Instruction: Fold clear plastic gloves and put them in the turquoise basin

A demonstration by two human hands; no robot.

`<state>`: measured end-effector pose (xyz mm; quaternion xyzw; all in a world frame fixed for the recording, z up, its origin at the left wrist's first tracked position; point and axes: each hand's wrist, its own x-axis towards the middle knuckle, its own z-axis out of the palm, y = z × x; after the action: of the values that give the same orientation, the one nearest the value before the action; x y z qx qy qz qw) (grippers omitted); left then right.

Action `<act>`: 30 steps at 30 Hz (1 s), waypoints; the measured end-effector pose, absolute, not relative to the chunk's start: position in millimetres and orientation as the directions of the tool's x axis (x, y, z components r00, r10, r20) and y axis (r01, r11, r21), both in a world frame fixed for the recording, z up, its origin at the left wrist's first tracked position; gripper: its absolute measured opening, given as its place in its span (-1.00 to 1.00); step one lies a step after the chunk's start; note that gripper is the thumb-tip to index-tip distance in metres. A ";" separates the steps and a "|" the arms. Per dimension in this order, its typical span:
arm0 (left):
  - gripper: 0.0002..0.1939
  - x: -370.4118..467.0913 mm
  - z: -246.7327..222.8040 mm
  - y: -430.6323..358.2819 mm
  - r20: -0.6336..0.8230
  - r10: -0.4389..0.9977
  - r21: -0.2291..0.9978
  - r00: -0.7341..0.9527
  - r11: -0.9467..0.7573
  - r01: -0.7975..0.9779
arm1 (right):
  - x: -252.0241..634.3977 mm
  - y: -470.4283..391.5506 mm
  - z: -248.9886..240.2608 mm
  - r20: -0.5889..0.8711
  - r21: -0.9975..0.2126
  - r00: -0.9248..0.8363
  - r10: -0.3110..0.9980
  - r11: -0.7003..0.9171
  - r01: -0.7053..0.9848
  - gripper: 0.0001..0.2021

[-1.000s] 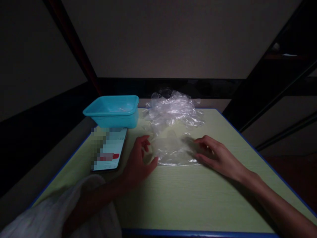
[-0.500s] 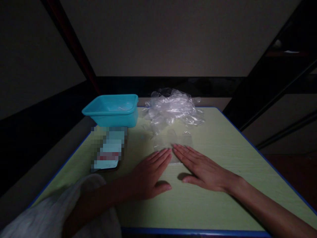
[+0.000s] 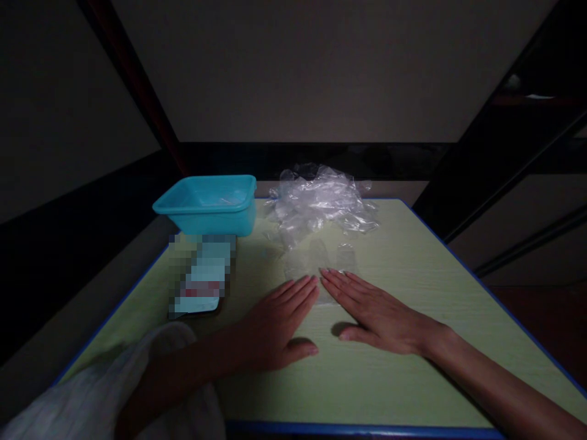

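Note:
A thin clear plastic piece (image 3: pixel 302 261), perhaps a glove or bag, lies flat on the pale green table (image 3: pixel 389 391). My left hand (image 3: pixel 279 324) rests palm down with its fingers stretched out, the fingertips on the near left part of the plastic. Opposite it, my right hand (image 3: pixel 367 311) lies palm down too, fingers extended over the plastic's near right part. Both thumbs point inward over the table, and the fingertips of the two hands almost meet. Behind the flat piece is a crumpled heap of clear plastic (image 3: pixel 321 198).
At the back left stands a turquoise basin (image 3: pixel 208 220) with something clear inside. A phone-like object (image 3: pixel 206 275), its surface blurred, lies in front of the basin. A wall rises behind the table, and a light sleeve covers part of my left arm.

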<state>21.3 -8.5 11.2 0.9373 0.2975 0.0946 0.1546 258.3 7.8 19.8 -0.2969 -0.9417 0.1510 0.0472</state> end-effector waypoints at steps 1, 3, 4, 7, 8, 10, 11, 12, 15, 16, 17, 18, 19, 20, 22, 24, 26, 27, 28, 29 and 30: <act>-0.22 21.5 11.3 -8.5 0.085 0.588 0.342 0.804 -0.776 0.531 | 258.8 8.7 20.5 0.002 -0.306 -0.821 0.571 0.782 0.543 -0.23; -0.22 21.5 11.3 -8.7 0.095 0.596 0.332 0.798 -0.774 0.539 | 261.5 11.0 24.1 0.023 -0.283 -0.829 0.558 0.799 0.530 -0.26; -0.23 21.5 11.3 -8.9 0.112 0.606 0.330 0.788 -0.770 0.546 | 263.8 12.4 27.0 0.042 -0.265 -0.834 0.551 0.811 0.522 -0.30; -0.29 21.0 10.6 -9.6 0.190 0.665 0.345 0.722 -0.734 0.585 | 273.1 15.6 37.3 0.122 -0.207 -0.835 0.537 0.836 0.507 -0.50; -0.31 20.9 10.4 -9.6 0.208 0.687 0.355 0.696 -0.716 0.601 | 276.2 16.1 40.3 0.138 -0.196 -0.830 0.540 0.837 0.512 -0.57; -0.33 21.1 9.8 -9.4 0.220 0.726 0.374 0.652 -0.680 0.631 | 281.0 16.4 44.4 0.135 -0.180 -0.820 0.556 0.828 0.532 -0.67; -0.33 21.4 9.6 -9.1 0.217 0.740 0.382 0.637 -0.665 0.642 | 282.4 16.3 45.3 0.123 -0.174 -0.815 0.567 0.821 0.544 -0.70; -0.34 21.7 9.4 -8.7 0.218 0.748 0.388 0.626 -0.655 0.648 | 283.1 16.1 45.5 0.110 -0.167 -0.810 0.575 0.814 0.556 -0.71; -0.34 22.7 9.2 -7.7 0.236 0.755 0.398 0.612 -0.649 0.648 | 282.2 15.6 43.6 0.093 -0.145 -0.801 0.591 0.804 0.577 -0.73; -0.35 22.9 9.2 -7.6 0.244 0.754 0.399 0.610 -0.651 0.646 | 281.5 15.5 42.7 0.092 -0.142 -0.799 0.594 0.802 0.580 -0.73; -0.35 23.1 9.3 -7.6 0.251 0.753 0.397 0.608 -0.653 0.645 | 280.8 15.4 41.9 0.093 -0.141 -0.798 0.595 0.801 0.581 -0.72; -0.36 23.2 9.4 -7.6 0.255 0.754 0.394 0.605 -0.653 0.647 | 280.4 15.5 41.0 0.097 -0.145 -0.798 0.595 0.802 0.580 -0.72; -0.36 23.3 9.6 -7.7 0.257 0.756 0.391 0.602 -0.651 0.650 | 280.2 15.6 40.2 0.102 -0.151 -0.799 0.593 0.803 0.577 -0.70; -0.37 23.4 9.9 -7.9 0.258 0.757 0.388 0.601 -0.650 0.653 | 280.3 15.8 39.3 0.109 -0.157 -0.799 0.591 0.804 0.573 -0.68; -0.38 23.7 10.2 -8.1 0.259 0.759 0.384 0.597 -0.648 0.658 | 281.3 16.6 37.2 0.125 -0.167 -0.802 0.585 0.809 0.564 -0.65; -0.39 24.0 10.2 -8.0 0.265 0.760 0.386 0.594 -0.648 0.657 | 282.9 18.0 34.7 0.143 -0.168 -0.803 0.579 0.813 0.557 -0.61; -0.41 24.2 10.0 -7.5 0.276 0.759 0.390 0.589 -0.649 0.654 | 284.5 19.9 32.0 0.167 -0.164 -0.802 0.573 0.818 0.551 -0.62; -0.43 24.3 9.8 -7.0 0.282 0.760 0.390 0.586 -0.649 0.653 | 285.3 21.0 30.9 0.184 -0.164 -0.801 0.569 0.822 0.546 -0.65; -0.45 24.3 9.5 -6.5 0.287 0.760 0.390 0.583 -0.649 0.653 | 285.9 22.2 30.1 0.203 -0.169 -0.800 0.564 0.825 0.539 -0.68; -0.47 24.2 9.2 -5.9 0.292 0.759 0.391 0.581 -0.650 0.652 | 286.4 23.3 29.5 0.223 -0.180 -0.799 0.558 0.829 0.529 -0.72; -0.50 24.1 8.7 -5.3 0.298 0.758 0.393 0.579 -0.651 0.649 | 286.9 24.2 29.4 0.244 -0.195 -0.797 0.553 0.833 0.518 -0.75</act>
<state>24.1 -5.3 8.7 0.8803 0.3998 0.2246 0.1214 286.9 24.2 29.4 -0.2829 -0.9460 0.0593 0.1467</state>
